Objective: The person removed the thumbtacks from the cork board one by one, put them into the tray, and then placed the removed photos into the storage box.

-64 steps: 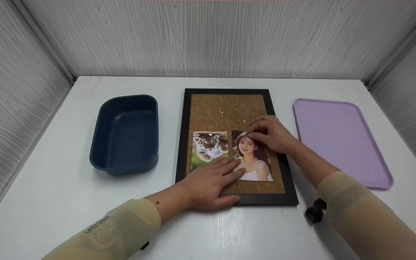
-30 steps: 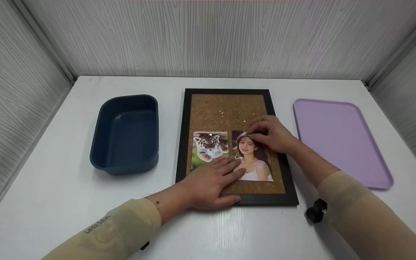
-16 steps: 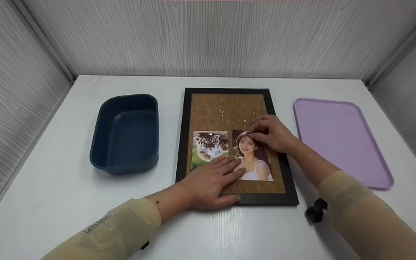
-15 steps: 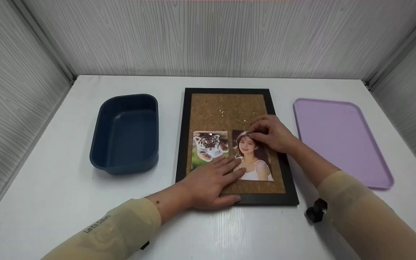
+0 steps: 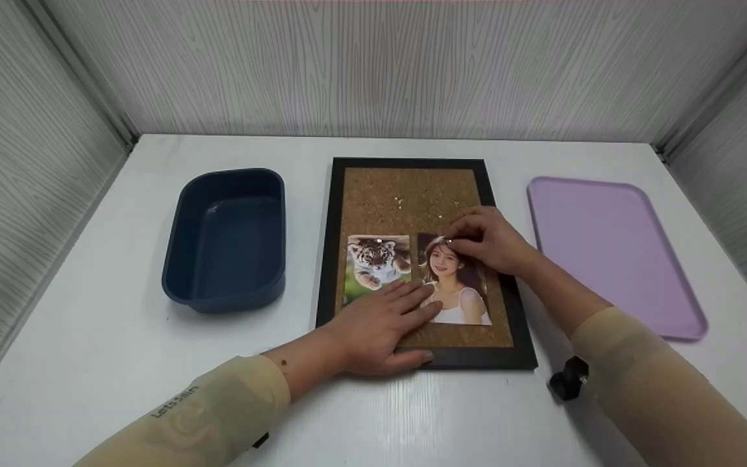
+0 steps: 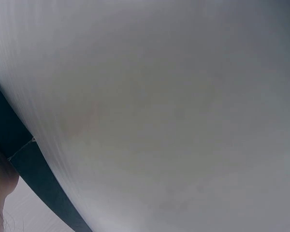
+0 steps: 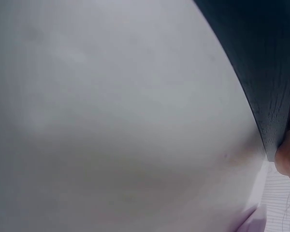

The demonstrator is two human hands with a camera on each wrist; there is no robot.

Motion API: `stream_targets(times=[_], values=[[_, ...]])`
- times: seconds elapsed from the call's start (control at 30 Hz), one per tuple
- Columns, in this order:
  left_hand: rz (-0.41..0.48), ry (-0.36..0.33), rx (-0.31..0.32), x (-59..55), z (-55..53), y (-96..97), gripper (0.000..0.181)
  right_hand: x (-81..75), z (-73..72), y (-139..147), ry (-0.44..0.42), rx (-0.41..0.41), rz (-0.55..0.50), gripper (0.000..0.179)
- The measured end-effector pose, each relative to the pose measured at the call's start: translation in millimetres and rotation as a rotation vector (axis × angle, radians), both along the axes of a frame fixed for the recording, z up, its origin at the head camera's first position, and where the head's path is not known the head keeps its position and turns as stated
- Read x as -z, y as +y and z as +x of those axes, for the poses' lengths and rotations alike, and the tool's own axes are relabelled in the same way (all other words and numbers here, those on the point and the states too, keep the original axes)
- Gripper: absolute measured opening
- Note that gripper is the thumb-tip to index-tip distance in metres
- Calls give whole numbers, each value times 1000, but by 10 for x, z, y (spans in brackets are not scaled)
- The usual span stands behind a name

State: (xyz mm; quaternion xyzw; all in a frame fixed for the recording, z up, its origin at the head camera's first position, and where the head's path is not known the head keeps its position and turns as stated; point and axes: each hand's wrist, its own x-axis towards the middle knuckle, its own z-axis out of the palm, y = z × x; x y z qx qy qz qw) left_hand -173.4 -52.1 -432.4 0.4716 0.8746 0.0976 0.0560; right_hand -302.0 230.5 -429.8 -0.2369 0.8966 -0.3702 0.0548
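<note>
A cork board (image 5: 406, 188) with a black frame lies flat on the white table. On its lower half lie a tiger cub photo (image 5: 373, 263) and, to the right, a portrait photo (image 5: 454, 295). A small shiny thumbtack sits at the tiger photo's top edge. My left hand (image 5: 373, 331) lies flat with fingers spread across the lower parts of both photos, hiding some of the tiger picture. At the portrait's top, my right hand (image 5: 493, 243) has curled fingers, thumb and fingertips around a tiny bright thumbtack (image 5: 449, 241), mostly hidden.
Left of the board stands a deep dark blue bin (image 5: 231, 246). A shallow lilac tray (image 5: 607, 253) lies to the right. Some small shiny bits (image 5: 399, 202) dot the upper cork. Both wrist views mostly show blurred white tabletop, with the dark frame edge (image 7: 266, 72) at the side.
Both hands, the photos and the board stay in place. A bright glint of the thumbtack now shows more clearly at my right thumb's tip.
</note>
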Motion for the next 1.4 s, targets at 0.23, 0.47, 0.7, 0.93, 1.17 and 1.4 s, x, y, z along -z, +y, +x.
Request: stream_targets(times=[0.23, 0.47, 0.7, 0.93, 1.17, 1.4], values=[[-6, 2, -1, -3, 0, 3, 79, -3, 2, 3, 16, -11, -4, 14], [-4, -1, -5, -5, 1, -4, 79, -3, -4, 2, 45, -28, -33, 13], [-2, -3, -5, -8, 4, -9, 78, 8, -19, 2, 23, -17, -52, 10], [20, 6, 0, -5, 8, -12, 77, 8, -29, 22, 13, -30, -107, 9], [23, 12, 0, 11, -1, -8, 77, -17, -19, 6, -36, 13, -172, 13], [15, 8, -4, 1, 0, -9, 77, -85, -2, 20, -53, 40, -198, 12]])
